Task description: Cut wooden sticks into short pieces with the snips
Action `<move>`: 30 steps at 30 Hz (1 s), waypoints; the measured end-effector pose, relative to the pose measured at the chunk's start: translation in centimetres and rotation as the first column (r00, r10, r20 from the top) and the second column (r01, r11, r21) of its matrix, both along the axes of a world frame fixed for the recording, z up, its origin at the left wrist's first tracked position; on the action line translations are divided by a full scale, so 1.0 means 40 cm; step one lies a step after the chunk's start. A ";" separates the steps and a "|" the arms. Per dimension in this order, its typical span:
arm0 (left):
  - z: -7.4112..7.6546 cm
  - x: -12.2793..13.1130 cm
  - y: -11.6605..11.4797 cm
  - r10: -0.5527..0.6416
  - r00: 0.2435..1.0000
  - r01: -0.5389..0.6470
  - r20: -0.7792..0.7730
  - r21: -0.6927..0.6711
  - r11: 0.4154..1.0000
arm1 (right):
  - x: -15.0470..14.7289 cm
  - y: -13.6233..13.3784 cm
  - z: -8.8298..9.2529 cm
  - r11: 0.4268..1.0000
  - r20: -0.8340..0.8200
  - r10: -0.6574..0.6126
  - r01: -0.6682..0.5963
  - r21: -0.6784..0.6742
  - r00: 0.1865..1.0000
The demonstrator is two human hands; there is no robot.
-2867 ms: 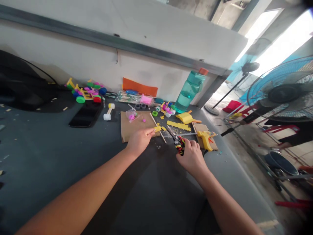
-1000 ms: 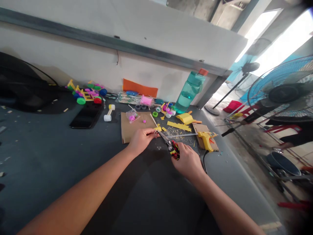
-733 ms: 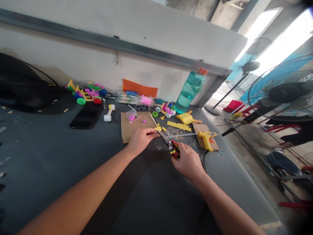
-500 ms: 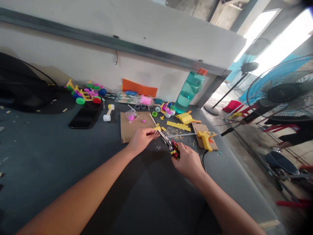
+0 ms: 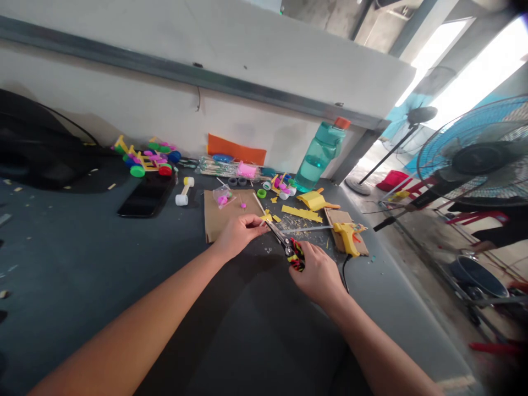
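Note:
My right hand is wrapped round the red, yellow and black handles of a pair of scissors. Its blades point up and left, their tips at the fingertips of my left hand. Thumb and fingers of that left hand are pinched together on something small, mostly hidden and too small to name. Beneath and behind the fingers lies a brown cardboard sheet. Several yellow scraps and a longer yellow strip lie just beyond the blades.
A yellow glue gun rests on cardboard at right, its cord trailing toward me. Behind stand a teal bottle and colourful small wheeled toys. A black phone lies left, near a black bag. A fan stands beyond the table edge.
Both hands stay nearly in place, the scissors still at the left fingertips. The left fingers have shifted very slightly; the whole view has moved a little.

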State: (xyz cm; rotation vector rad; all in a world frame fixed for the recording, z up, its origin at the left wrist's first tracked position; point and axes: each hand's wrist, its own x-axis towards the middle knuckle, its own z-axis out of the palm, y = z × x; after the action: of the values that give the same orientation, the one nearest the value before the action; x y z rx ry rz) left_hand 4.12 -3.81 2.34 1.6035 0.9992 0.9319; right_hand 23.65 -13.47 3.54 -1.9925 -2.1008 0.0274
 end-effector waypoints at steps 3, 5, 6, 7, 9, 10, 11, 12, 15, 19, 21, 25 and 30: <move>-0.002 0.003 -0.003 0.012 1.000 -0.012 0.008 -0.005 1.000 | 0.000 0.000 0.000 1.000 0.013 0.002 -0.002 -0.006 1.000; -0.006 0.004 -0.003 0.016 1.000 -0.016 0.016 0.007 1.000 | 0.000 0.000 0.001 1.000 0.031 -0.003 0.004 -0.020 1.000; -0.008 0.005 -0.002 0.013 1.000 -0.014 0.019 0.016 1.000 | 0.001 0.000 0.002 1.000 0.038 -0.008 0.009 -0.027 0.999; -0.010 0.006 -0.001 0.004 1.000 -0.005 0.021 0.023 1.000 | 0.001 0.000 0.002 0.999 0.042 -0.012 0.013 -0.033 0.999; -0.013 0.006 0.002 -0.030 0.999 0.029 0.042 0.015 0.999 | 0.001 -0.001 0.003 0.999 0.042 -0.016 0.018 -0.041 0.999; -0.014 0.006 0.003 -0.049 0.997 0.049 0.065 -0.002 0.999 | 0.001 -0.002 0.004 0.999 0.040 -0.018 0.019 -0.042 0.999; -0.014 0.006 0.003 -0.066 0.993 0.069 0.093 -0.026 0.997 | 0.001 -0.003 0.004 0.999 0.039 -0.019 0.020 -0.043 0.999; -0.014 0.006 0.004 -0.079 0.989 0.086 0.122 -0.052 0.995 | 0.001 -0.004 0.004 0.999 0.036 -0.019 0.021 -0.042 0.999; -0.013 0.004 0.005 -0.092 0.983 0.107 0.160 -0.091 0.990 | 0.000 -0.006 0.002 0.999 0.026 -0.023 0.024 -0.032 0.999; -0.011 0.004 0.006 -0.057 0.991 0.065 0.119 -0.057 0.996 | -0.003 -0.006 0.000 1.000 0.003 -0.023 0.023 -0.008 1.000; -0.008 0.005 0.006 -0.038 0.994 0.042 0.098 -0.041 0.998 | -0.003 -0.006 -0.001 1.000 -0.008 -0.017 0.017 0.002 1.000; -0.006 0.007 0.004 0.008 0.997 -0.008 0.075 0.000 1.000 | -0.001 -0.006 -0.003 1.000 -0.014 -0.003 0.003 0.014 1.000; -0.010 0.009 0.004 0.023 0.998 -0.025 0.055 0.043 0.999 | 0.001 -0.006 -0.003 1.000 0.001 -0.001 0.001 0.007 1.000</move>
State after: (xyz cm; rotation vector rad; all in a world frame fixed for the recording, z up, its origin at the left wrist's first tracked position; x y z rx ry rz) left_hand 4.47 -3.64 1.95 1.5968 0.9677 1.0151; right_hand 23.67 -13.69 3.43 -1.9897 -2.0976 0.0191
